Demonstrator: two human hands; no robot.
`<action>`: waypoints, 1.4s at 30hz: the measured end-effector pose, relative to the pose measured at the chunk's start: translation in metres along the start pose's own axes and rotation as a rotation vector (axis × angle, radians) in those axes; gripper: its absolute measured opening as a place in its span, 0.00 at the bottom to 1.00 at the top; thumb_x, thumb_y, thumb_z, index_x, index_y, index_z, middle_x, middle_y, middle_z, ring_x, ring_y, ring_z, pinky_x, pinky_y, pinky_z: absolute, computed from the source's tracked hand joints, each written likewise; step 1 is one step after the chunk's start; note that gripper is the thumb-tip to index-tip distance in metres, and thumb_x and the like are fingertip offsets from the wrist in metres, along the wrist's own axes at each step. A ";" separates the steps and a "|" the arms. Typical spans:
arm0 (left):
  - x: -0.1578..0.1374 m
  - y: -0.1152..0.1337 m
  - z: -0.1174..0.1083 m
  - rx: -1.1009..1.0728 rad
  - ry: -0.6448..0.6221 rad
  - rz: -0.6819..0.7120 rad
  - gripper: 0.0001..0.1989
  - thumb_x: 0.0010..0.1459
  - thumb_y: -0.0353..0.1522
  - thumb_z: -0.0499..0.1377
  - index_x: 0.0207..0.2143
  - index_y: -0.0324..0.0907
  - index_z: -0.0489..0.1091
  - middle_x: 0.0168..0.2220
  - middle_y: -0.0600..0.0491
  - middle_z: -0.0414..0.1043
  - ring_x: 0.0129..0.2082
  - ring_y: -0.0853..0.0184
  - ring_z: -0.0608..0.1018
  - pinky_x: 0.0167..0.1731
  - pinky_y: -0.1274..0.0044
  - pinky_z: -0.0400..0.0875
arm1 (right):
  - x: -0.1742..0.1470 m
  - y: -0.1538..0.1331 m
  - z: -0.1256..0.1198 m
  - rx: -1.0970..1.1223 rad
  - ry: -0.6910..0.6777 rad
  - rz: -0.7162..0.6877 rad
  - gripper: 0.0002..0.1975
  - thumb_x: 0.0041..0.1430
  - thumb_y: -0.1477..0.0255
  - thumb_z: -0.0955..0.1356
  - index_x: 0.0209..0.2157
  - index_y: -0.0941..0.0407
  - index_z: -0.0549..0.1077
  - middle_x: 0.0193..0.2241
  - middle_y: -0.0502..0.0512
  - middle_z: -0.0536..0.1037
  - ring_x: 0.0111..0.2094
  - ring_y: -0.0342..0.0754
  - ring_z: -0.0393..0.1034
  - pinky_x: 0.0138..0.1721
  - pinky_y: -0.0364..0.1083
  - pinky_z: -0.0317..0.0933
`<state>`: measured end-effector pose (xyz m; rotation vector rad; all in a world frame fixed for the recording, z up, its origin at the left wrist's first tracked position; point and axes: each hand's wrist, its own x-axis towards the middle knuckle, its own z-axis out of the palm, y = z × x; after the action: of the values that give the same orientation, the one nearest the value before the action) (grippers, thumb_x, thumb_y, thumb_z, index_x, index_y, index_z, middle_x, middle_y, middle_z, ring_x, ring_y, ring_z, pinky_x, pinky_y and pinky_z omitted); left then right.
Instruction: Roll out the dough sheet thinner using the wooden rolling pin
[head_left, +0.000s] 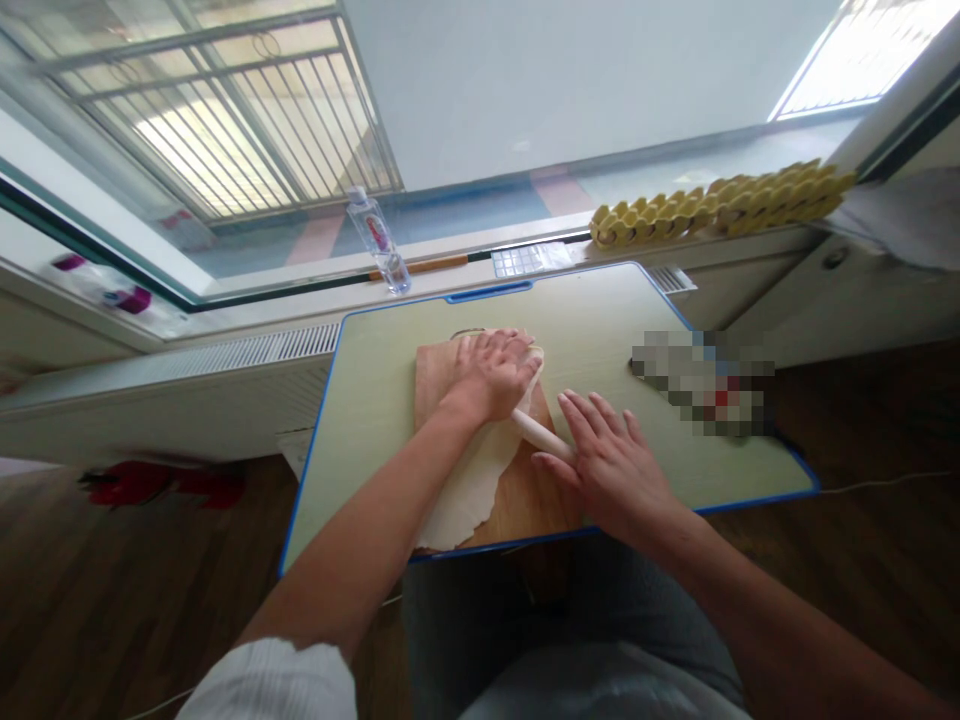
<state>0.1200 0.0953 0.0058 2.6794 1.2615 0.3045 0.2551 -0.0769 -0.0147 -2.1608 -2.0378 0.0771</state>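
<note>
A pale rolling pin (541, 436) lies slantwise over a thin sheet of dough (469, 490) on a wooden cutting board (534, 500). My left hand (495, 370) rests flat, fingers stretched, over the pin's far end and the dough's upper part, hiding both there. With its fingers spread, my right hand (606, 445) presses on the pin's near end by the board's right edge. The dough's ragged lower edge reaches the front of the board.
The board sits on a small light-green table (375, 380) with a blue rim. A pixelated item (701, 385) lies at its right. Along the windowsill stand a clear bottle (381, 245) and yellow egg trays (720, 205). A radiator (225, 365) runs behind on the left.
</note>
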 end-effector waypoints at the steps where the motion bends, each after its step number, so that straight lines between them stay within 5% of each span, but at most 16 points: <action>1: 0.004 0.002 0.001 -0.005 -0.005 -0.005 0.26 0.74 0.48 0.45 0.67 0.54 0.67 0.71 0.51 0.64 0.71 0.54 0.64 0.71 0.52 0.53 | 0.001 0.001 -0.002 -0.008 -0.005 0.007 0.37 0.73 0.50 0.61 0.72 0.60 0.61 0.72 0.68 0.63 0.72 0.67 0.54 0.69 0.70 0.51; 5: -0.004 0.001 0.001 -0.012 0.006 -0.048 0.26 0.74 0.48 0.45 0.67 0.55 0.67 0.72 0.51 0.64 0.71 0.53 0.64 0.71 0.50 0.54 | -0.001 -0.004 -0.004 -0.037 -0.020 0.011 0.35 0.74 0.52 0.61 0.72 0.60 0.62 0.71 0.67 0.64 0.72 0.67 0.55 0.68 0.70 0.52; 15: -0.098 -0.026 -0.003 0.006 0.111 -0.014 0.27 0.75 0.44 0.44 0.69 0.48 0.65 0.74 0.49 0.60 0.74 0.54 0.59 0.73 0.56 0.51 | -0.023 -0.034 -0.001 0.040 -0.003 -0.090 0.32 0.75 0.57 0.59 0.72 0.59 0.62 0.72 0.63 0.64 0.72 0.65 0.55 0.69 0.69 0.50; 23: -0.049 -0.012 -0.004 0.037 0.054 -0.025 0.26 0.75 0.45 0.44 0.69 0.55 0.65 0.74 0.52 0.60 0.74 0.53 0.59 0.74 0.49 0.43 | 0.002 -0.007 -0.001 -0.005 -0.002 -0.037 0.35 0.74 0.53 0.61 0.72 0.59 0.62 0.72 0.65 0.64 0.72 0.68 0.54 0.68 0.70 0.51; 31: 0.009 0.002 0.000 0.011 -0.011 -0.037 0.27 0.74 0.47 0.45 0.69 0.55 0.65 0.75 0.51 0.57 0.74 0.50 0.59 0.71 0.44 0.49 | 0.020 0.016 -0.007 -0.065 0.018 0.029 0.36 0.74 0.50 0.59 0.72 0.59 0.62 0.71 0.66 0.65 0.72 0.66 0.55 0.67 0.68 0.53; 42: -0.066 -0.010 0.002 0.057 0.074 -0.065 0.27 0.74 0.47 0.45 0.69 0.55 0.65 0.75 0.52 0.58 0.74 0.52 0.59 0.72 0.48 0.52 | -0.007 -0.019 -0.002 -0.008 0.042 -0.082 0.30 0.75 0.57 0.60 0.70 0.59 0.65 0.69 0.65 0.68 0.69 0.66 0.59 0.66 0.67 0.54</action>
<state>0.0718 0.0503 -0.0063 2.6907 1.3952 0.3678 0.2366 -0.0829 -0.0104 -2.0623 -2.1036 0.0135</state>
